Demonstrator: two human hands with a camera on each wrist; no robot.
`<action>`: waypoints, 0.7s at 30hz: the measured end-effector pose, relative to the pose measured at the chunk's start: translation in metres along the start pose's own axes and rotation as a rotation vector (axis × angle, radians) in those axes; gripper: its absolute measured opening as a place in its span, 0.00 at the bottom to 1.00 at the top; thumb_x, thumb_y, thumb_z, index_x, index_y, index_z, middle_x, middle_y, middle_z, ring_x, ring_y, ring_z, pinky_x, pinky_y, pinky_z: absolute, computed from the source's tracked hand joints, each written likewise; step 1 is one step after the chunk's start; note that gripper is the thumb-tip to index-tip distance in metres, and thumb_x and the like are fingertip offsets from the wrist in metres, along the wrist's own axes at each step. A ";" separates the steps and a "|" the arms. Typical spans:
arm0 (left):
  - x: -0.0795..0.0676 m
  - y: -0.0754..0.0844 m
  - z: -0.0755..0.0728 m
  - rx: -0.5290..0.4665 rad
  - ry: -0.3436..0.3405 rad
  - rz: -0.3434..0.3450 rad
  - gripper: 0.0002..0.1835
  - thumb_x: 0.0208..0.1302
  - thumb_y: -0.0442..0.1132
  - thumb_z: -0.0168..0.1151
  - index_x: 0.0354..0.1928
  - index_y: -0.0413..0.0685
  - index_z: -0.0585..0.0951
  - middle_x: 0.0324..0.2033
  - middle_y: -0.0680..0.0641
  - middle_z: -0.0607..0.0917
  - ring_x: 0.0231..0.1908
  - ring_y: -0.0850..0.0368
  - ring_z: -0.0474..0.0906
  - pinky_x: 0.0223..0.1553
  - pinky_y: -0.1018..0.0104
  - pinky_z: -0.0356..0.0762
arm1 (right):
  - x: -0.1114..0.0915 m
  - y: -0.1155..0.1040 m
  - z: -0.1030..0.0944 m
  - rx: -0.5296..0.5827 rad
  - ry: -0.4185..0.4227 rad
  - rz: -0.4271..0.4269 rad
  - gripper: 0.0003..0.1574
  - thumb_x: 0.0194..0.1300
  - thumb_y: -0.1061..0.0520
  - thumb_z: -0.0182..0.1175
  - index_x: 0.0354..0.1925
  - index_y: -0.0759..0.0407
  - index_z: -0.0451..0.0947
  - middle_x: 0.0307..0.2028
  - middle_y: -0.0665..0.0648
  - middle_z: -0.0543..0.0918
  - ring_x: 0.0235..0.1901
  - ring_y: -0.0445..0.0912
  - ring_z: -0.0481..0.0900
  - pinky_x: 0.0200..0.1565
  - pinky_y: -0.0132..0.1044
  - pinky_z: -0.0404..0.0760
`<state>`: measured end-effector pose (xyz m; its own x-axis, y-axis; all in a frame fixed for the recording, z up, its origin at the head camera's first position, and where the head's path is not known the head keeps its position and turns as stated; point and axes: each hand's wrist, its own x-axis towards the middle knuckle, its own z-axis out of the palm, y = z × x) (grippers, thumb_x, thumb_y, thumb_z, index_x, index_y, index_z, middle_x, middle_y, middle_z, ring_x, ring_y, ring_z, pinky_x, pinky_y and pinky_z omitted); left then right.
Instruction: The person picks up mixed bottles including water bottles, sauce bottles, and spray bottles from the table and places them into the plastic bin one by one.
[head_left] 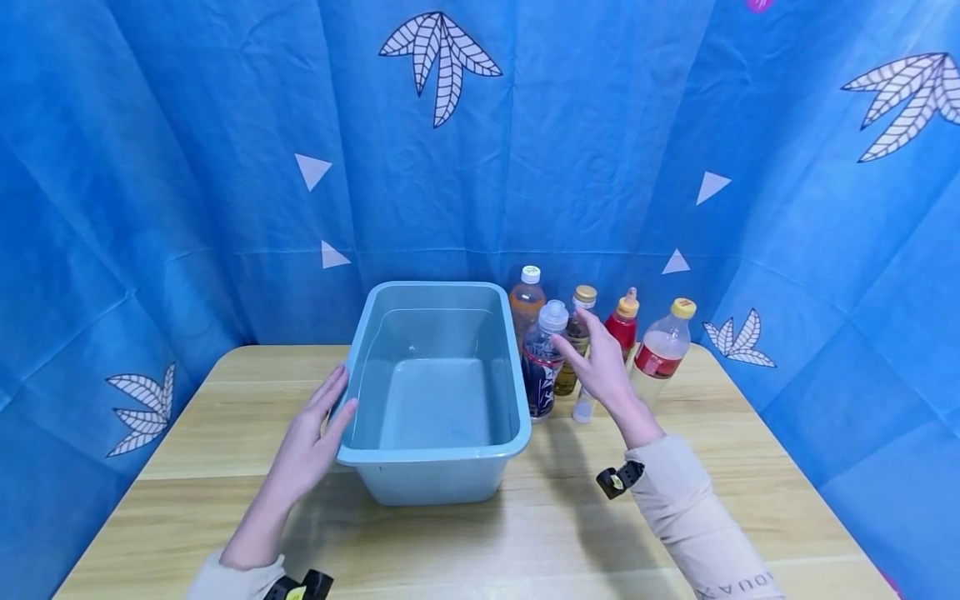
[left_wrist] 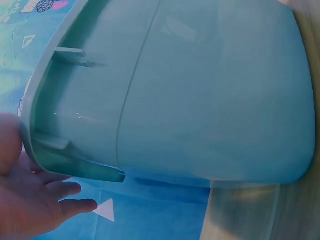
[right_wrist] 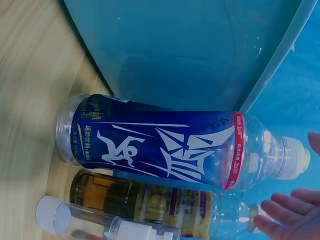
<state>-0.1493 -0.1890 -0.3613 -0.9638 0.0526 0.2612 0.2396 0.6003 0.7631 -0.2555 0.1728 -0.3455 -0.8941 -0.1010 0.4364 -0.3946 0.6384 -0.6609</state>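
A light blue plastic basin [head_left: 431, 483] stands upright on the table with nothing inside. My left hand [head_left: 307, 446] is at its left rim, fingers extended; in the left wrist view the fingers [left_wrist: 75, 206] spread just beyond the rim's edge. Right of the basin stands a clear sports-drink bottle [head_left: 542, 375] with a blue label and white cap. My right hand [head_left: 603, 367] reaches beside that cap, thumb and fingers apart, nothing between them. In the right wrist view an amber bottle [right_wrist: 170, 200] and a small clear bottle with a white cap [right_wrist: 52, 215] stand beside the sports-drink bottle.
Behind the sports-drink bottle is an orange-drink bottle [head_left: 527, 304] with a white cap. Past my right hand are a red bottle [head_left: 622, 329] with a yellow spout and a yellow-capped bottle [head_left: 660, 350]. A blue patterned curtain [head_left: 562, 150] surrounds the wooden table [head_left: 570, 533].
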 end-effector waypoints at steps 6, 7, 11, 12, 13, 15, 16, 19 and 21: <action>-0.005 0.003 0.001 0.088 -0.091 0.018 0.34 0.67 0.53 0.41 0.68 0.44 0.48 0.68 0.46 0.45 0.65 0.44 0.42 0.56 0.39 0.51 | 0.004 0.002 0.002 0.018 0.008 -0.006 0.41 0.60 0.43 0.55 0.63 0.61 0.55 0.58 0.63 0.67 0.57 0.54 0.65 0.55 0.52 0.64; -0.006 0.002 0.001 0.099 -0.100 0.023 0.34 0.66 0.53 0.42 0.68 0.45 0.47 0.68 0.46 0.44 0.65 0.45 0.41 0.57 0.39 0.50 | 0.005 0.003 0.002 0.021 0.008 -0.008 0.41 0.60 0.43 0.55 0.63 0.61 0.55 0.58 0.64 0.67 0.56 0.54 0.66 0.55 0.51 0.65; -0.005 -0.002 0.000 0.131 -0.138 0.042 0.37 0.65 0.54 0.45 0.68 0.46 0.45 0.68 0.46 0.42 0.65 0.46 0.39 0.57 0.39 0.49 | 0.008 0.007 0.004 0.038 0.004 -0.010 0.39 0.60 0.44 0.55 0.63 0.61 0.56 0.58 0.64 0.67 0.56 0.54 0.67 0.51 0.50 0.69; -0.005 -0.003 -0.001 0.139 -0.145 0.049 0.38 0.64 0.55 0.46 0.68 0.46 0.44 0.68 0.46 0.42 0.65 0.45 0.39 0.57 0.39 0.49 | 0.009 0.007 0.004 0.041 0.003 -0.009 0.39 0.60 0.45 0.55 0.63 0.61 0.57 0.57 0.64 0.68 0.55 0.53 0.67 0.51 0.49 0.70; -0.005 -0.004 -0.002 0.151 -0.153 0.053 0.39 0.64 0.55 0.46 0.68 0.46 0.44 0.68 0.46 0.42 0.65 0.45 0.39 0.57 0.39 0.50 | 0.010 0.008 0.004 0.046 0.002 -0.008 0.38 0.60 0.45 0.55 0.62 0.61 0.57 0.57 0.63 0.68 0.55 0.53 0.68 0.50 0.49 0.71; -0.005 -0.006 -0.003 0.172 -0.169 0.054 0.41 0.62 0.57 0.48 0.68 0.47 0.43 0.68 0.47 0.41 0.65 0.44 0.40 0.55 0.38 0.53 | 0.011 0.008 0.005 0.058 -0.003 -0.008 0.38 0.60 0.46 0.56 0.62 0.62 0.58 0.57 0.64 0.68 0.55 0.54 0.68 0.49 0.49 0.71; -0.004 -0.007 -0.004 0.185 -0.176 0.052 0.42 0.60 0.59 0.49 0.68 0.48 0.43 0.68 0.47 0.41 0.65 0.44 0.41 0.54 0.38 0.55 | 0.012 0.008 0.005 0.067 -0.005 -0.008 0.38 0.60 0.46 0.56 0.62 0.62 0.58 0.57 0.65 0.68 0.54 0.54 0.68 0.49 0.49 0.71; -0.004 -0.008 -0.006 0.236 -0.197 0.044 0.45 0.57 0.62 0.50 0.69 0.50 0.44 0.68 0.49 0.40 0.65 0.43 0.42 0.51 0.36 0.57 | 0.014 0.008 0.005 0.087 -0.013 0.002 0.37 0.60 0.47 0.57 0.61 0.63 0.59 0.56 0.65 0.69 0.53 0.55 0.70 0.49 0.49 0.72; -0.004 -0.008 -0.007 0.275 -0.206 0.049 0.47 0.55 0.64 0.50 0.69 0.50 0.44 0.68 0.49 0.41 0.65 0.43 0.41 0.51 0.36 0.57 | 0.015 0.008 0.005 0.100 -0.018 0.011 0.36 0.59 0.48 0.57 0.60 0.64 0.60 0.55 0.65 0.70 0.52 0.55 0.71 0.48 0.48 0.73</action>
<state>-0.1465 -0.1996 -0.3641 -0.9620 0.2295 0.1476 0.2726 0.7839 0.5578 -0.2730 0.1731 -0.3476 -0.9017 -0.1083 0.4185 -0.4031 0.5602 -0.7237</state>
